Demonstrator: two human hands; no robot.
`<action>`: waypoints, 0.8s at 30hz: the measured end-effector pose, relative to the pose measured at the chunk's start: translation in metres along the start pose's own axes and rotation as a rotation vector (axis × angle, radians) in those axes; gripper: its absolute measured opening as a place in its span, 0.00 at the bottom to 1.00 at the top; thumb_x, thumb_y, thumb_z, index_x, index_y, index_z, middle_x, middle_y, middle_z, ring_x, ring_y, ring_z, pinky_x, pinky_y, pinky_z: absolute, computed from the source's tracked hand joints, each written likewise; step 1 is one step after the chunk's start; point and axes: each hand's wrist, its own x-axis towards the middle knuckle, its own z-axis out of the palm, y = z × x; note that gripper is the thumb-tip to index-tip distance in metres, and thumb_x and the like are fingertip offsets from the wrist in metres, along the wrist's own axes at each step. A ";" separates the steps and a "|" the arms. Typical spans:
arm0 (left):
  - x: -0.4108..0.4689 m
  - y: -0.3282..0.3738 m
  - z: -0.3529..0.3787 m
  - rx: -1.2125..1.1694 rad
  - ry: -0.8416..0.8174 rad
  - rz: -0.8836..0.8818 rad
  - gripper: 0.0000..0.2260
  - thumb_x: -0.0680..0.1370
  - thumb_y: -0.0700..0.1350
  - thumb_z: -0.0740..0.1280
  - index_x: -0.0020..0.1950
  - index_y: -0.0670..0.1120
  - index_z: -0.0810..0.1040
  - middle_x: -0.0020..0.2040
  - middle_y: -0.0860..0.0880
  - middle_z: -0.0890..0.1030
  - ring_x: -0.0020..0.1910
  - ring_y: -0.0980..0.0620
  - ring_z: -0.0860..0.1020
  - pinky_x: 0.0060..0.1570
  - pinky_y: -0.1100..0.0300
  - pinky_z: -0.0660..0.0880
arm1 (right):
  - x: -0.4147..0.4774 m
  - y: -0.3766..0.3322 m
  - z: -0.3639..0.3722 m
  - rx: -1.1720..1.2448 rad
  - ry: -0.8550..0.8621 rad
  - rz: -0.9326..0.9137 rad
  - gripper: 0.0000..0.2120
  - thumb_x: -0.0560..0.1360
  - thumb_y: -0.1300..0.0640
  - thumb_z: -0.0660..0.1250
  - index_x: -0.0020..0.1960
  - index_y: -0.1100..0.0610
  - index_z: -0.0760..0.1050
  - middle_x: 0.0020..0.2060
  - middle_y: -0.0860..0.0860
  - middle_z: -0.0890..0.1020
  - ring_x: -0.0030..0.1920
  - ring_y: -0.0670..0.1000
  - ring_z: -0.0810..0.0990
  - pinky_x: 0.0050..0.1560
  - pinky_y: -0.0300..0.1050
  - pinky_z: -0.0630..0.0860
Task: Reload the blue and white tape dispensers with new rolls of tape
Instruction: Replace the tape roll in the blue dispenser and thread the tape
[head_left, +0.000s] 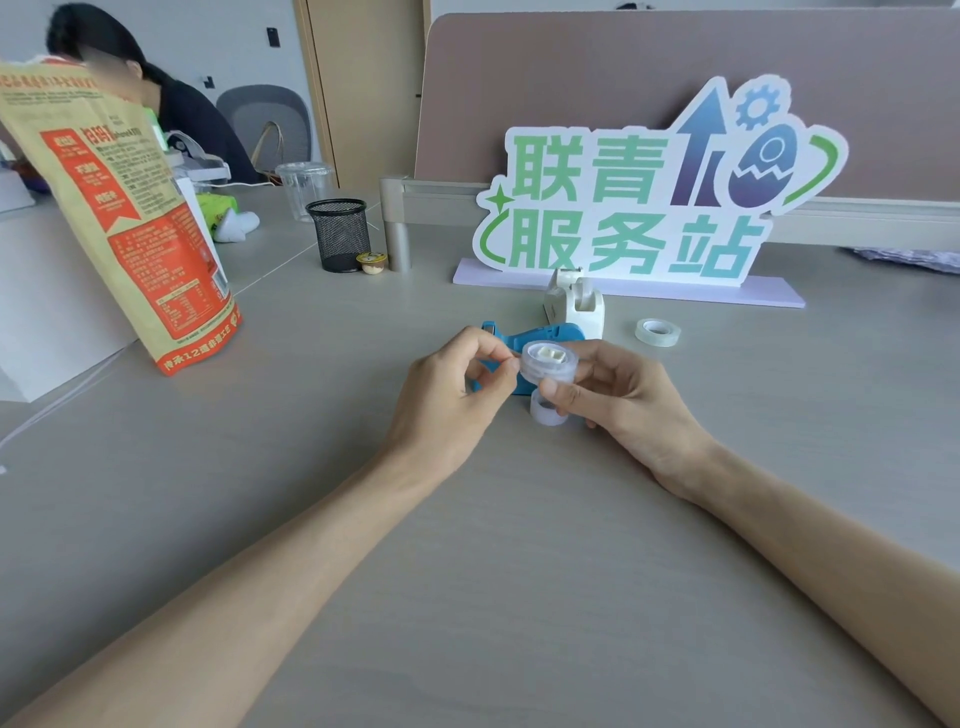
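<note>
My right hand (618, 400) holds a clear tape roll (548, 361) with a white hub in its core, just above the table. My left hand (457, 384) pinches at the roll's left edge with thumb and forefinger, seemingly on the tape's free end. The blue dispenser (540, 335) lies on the table right behind my hands, partly hidden by them. Behind it stands the white dispenser (576, 304), upright. A second small clear roll (548, 413) lies on the table under my right thumb. A third roll (657, 331) lies flat to the right.
A large orange and tan bag (119, 218) stands at the left. A black mesh pen cup (338, 235), a small sealed pot (372, 262) and a clear plastic cup (305, 188) are behind it. A standing sign (639, 197) and desk partition close the back. A person sits at far left.
</note>
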 end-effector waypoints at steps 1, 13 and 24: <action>0.000 0.000 0.000 -0.002 0.000 -0.004 0.02 0.76 0.44 0.67 0.46 0.46 0.78 0.37 0.61 0.80 0.38 0.59 0.76 0.36 0.49 0.80 | 0.000 0.001 0.000 -0.011 0.011 -0.005 0.11 0.72 0.61 0.73 0.54 0.57 0.80 0.45 0.56 0.84 0.39 0.45 0.81 0.39 0.31 0.74; 0.001 -0.003 0.002 -0.024 -0.049 -0.012 0.02 0.78 0.44 0.65 0.46 0.47 0.74 0.46 0.55 0.83 0.43 0.58 0.77 0.41 0.46 0.80 | -0.002 0.007 0.002 -0.333 0.196 -0.279 0.15 0.67 0.62 0.78 0.51 0.51 0.81 0.56 0.48 0.80 0.48 0.43 0.80 0.45 0.37 0.79; 0.018 -0.005 0.016 0.217 0.209 0.120 0.02 0.77 0.46 0.65 0.48 0.49 0.75 0.44 0.61 0.77 0.43 0.58 0.69 0.40 0.60 0.67 | 0.018 0.015 0.001 -0.568 0.302 -0.504 0.11 0.74 0.66 0.70 0.54 0.56 0.79 0.52 0.43 0.78 0.51 0.39 0.76 0.46 0.34 0.75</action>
